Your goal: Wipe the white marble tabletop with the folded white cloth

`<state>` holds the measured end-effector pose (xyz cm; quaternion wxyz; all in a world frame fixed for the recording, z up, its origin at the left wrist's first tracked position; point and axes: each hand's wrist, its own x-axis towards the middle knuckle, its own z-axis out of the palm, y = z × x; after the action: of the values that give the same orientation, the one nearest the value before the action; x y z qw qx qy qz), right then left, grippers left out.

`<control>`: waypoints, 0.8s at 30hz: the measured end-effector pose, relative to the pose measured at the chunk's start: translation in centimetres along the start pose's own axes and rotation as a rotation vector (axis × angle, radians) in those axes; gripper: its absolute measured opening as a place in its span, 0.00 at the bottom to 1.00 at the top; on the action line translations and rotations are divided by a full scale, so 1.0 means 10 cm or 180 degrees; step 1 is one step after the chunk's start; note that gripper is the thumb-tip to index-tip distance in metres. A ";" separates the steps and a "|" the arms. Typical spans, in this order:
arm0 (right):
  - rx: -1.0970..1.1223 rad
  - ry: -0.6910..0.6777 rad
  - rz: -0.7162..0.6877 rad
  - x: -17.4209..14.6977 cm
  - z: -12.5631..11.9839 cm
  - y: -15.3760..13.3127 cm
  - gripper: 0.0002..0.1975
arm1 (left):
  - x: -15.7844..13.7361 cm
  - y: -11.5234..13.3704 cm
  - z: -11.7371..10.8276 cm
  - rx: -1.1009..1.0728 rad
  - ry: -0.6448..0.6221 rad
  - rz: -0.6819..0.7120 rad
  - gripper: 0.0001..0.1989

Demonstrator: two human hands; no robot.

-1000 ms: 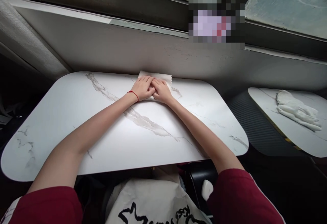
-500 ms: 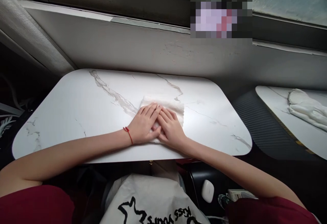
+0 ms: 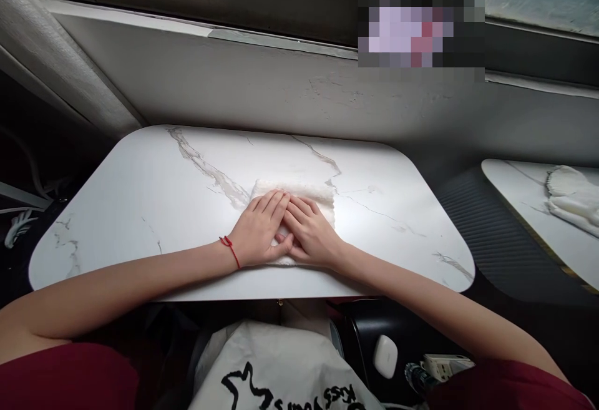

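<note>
Both hands rest palm down on a folded white cloth (image 3: 322, 195) near the front middle of a white marble-patterned tabletop (image 3: 116, 198). My left hand (image 3: 260, 230), with a red string on its wrist, lies flat over the cloth's left part. Against it, my right hand (image 3: 307, 230) presses flat on the right part, and the fingertips of the two meet. The thumbs touch or cross low in the middle. The cloth's far edge and right edge show beyond the fingers; its centre is hidden under the palms.
At the right, a second marble-patterned tabletop (image 3: 519, 198) bears a crumpled white cloth (image 3: 573, 201). A grey wall (image 3: 224, 85) stands behind the table. Below the front edge are a small white case (image 3: 385, 356) on a black surface and a white power strip (image 3: 444, 365).
Both hands and the cloth beneath them have slid a little to the left across the tabletop. The view has shifted slightly.
</note>
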<state>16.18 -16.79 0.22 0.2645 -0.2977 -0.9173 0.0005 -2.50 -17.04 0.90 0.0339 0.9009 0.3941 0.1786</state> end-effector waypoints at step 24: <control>0.0136 -0.0322 -0.0363 1.77 0.83 0.96 0.23 | 0.46 -1.71 -0.26 0.0175 0.0204 -0.0834 0.34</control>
<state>5.29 2.03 0.15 0.2237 -0.2389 -0.9447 0.0202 -12.46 -2.15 1.28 0.0197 0.8361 0.5141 0.1905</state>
